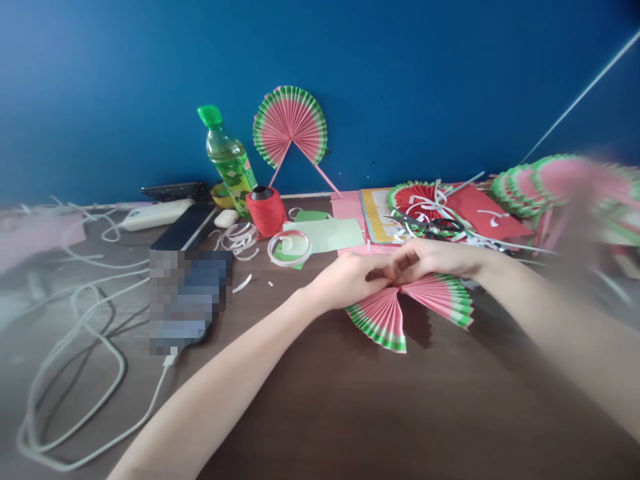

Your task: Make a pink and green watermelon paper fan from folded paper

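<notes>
Both hands are closed around the middle of a pleated paper fan [387, 320], pink with a white and green edge. My left hand [345, 279] pinches it from the left, and my right hand [430, 259] from the right, fingertips meeting near the fan's centre. Two folded wings show below the hands with a gap between them; the upper part is mostly hidden. A finished fan [290, 120] with two pink sticks leans against the blue wall. Black-handled scissors [430, 225] lie just beyond my right hand.
At the back stand a green-capped bottle [227, 157] and a red thread spool [266, 212]. A tape roll [289, 249] lies in front. On the left are a phone [200, 287] and a looped white cable [123, 360]. More fans [555, 177] are piled at right, beside red paper [487, 212].
</notes>
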Demonstrator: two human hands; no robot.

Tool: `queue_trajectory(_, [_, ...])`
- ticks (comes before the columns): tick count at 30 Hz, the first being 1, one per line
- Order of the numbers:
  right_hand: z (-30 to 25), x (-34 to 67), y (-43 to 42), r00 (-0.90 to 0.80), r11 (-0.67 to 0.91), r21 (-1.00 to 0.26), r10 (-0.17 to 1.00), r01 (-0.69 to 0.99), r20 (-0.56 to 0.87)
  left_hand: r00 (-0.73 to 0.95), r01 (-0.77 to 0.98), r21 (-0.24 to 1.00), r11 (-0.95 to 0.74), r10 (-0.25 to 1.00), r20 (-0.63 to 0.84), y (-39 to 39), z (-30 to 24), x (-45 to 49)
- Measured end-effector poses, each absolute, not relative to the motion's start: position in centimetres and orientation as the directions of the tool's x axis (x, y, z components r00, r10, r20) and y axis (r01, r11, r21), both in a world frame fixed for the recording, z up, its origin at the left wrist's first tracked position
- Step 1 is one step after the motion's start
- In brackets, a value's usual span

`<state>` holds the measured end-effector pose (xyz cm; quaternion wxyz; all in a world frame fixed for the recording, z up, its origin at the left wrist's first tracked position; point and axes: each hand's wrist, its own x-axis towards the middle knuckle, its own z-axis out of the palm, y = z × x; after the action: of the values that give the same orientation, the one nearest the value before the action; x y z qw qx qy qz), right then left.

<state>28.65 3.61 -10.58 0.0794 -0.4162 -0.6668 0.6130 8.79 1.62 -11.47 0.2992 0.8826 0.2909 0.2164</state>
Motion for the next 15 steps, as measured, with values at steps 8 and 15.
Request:
queue_trajectory(8, [-10.46, 28.92, 3.63, -0.662, -0.066, -0.886, 0.64, 0.459, -0.391, 0.699, 0.359, 0.742, -0.566, 0.69, 0.188, 1.61, -11.32, 8.7])
queue_trajectory(15, [-10.09, 28.64, 3.26, -0.668, 0.026, -0.882, 0.664, 0.47, -0.336, 0.681, 0.362, 0.766, -0.532, 0.712, 0.172, 1.74, -11.36, 8.63])
